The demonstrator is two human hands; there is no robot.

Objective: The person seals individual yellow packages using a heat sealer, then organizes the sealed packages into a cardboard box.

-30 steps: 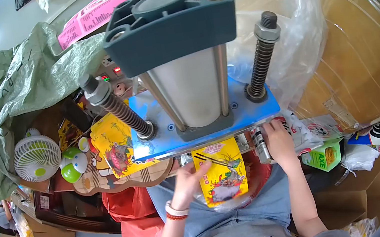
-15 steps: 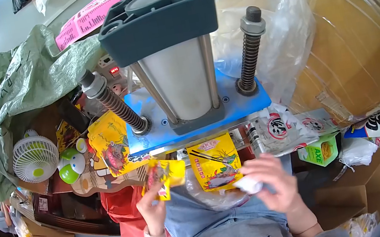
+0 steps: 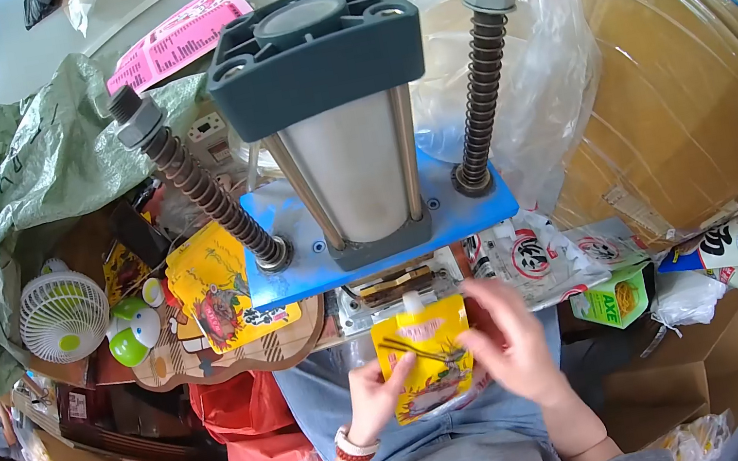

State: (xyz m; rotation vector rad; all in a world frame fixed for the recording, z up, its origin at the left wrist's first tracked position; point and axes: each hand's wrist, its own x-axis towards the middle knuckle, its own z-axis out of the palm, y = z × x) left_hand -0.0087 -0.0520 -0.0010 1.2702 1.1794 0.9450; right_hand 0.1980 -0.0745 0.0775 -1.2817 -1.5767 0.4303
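A yellow printed pouch (image 3: 431,348) with chopsticks and a plant drawn on it is held upright in front of the press. From its top edge sticks a white spout (image 3: 414,304). My left hand (image 3: 381,396) pinches the pouch's left side, thumb on the front. On the right edge, my right hand (image 3: 512,343) grips it with the thumb, while the index finger reaches upward beside it. Just behind the spout is the metal sealing jaw (image 3: 394,287), under the blue plate (image 3: 383,253) of the press. The press cylinder (image 3: 343,166) rises above.
More yellow pouches (image 3: 227,290) lie on a wooden board (image 3: 180,362) at left, near a white fan (image 3: 63,316). Spring rods (image 3: 482,77) flank the cylinder. At right are a white printed bag (image 3: 532,256), a green box (image 3: 613,298) and cardboard boxes (image 3: 698,360).
The blue plate has risen, showing the jaw beneath. My left hand moved right from beside the press; my right hand, earlier holding a small white piece, is now at the pouch's edge.
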